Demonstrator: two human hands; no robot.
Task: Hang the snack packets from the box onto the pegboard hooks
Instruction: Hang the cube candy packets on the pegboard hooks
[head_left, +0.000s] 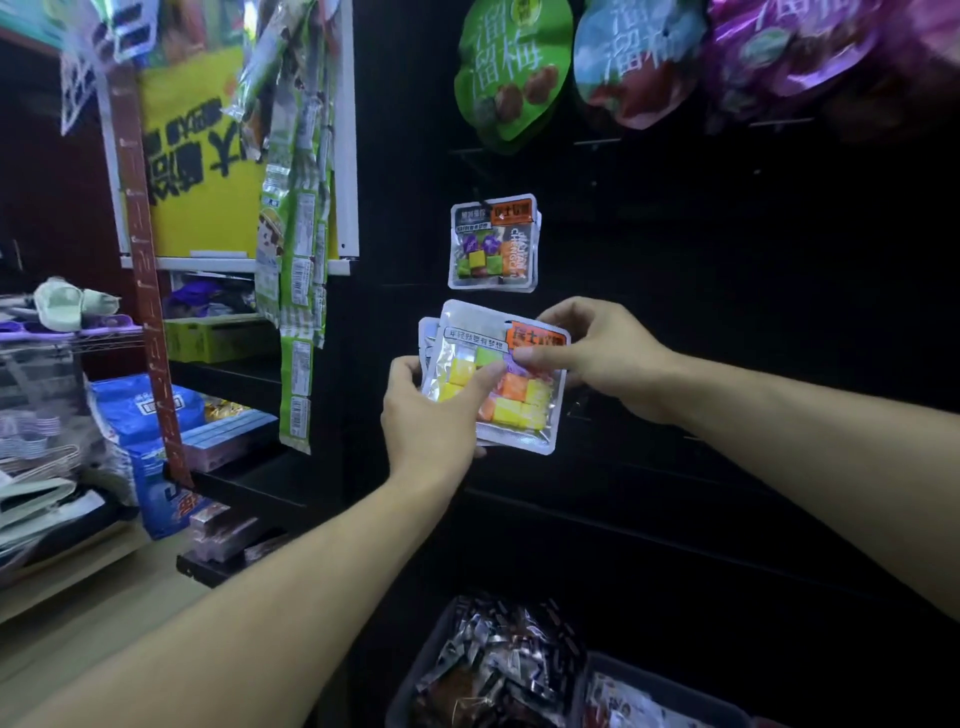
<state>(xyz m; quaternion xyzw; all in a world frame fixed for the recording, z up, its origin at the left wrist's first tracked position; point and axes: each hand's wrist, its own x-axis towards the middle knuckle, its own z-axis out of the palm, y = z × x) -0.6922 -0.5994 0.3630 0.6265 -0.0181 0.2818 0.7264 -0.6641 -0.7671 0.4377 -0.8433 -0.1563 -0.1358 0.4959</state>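
Your left hand (434, 410) grips a small stack of clear silver-edged packets of coloured candy cubes (493, 379) before the black pegboard (675, 312); your right hand (587, 353) pinches the front packet's top corner.

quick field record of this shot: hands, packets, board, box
left hand: left hand grips a small stack of candy packets from the lower left
right hand: right hand pinches the top packet at its upper right corner
already hung: same kind of hung packets on a hook of the black pegboard, just above the hands
above: three large plum bags hanging
box: bin of packets below
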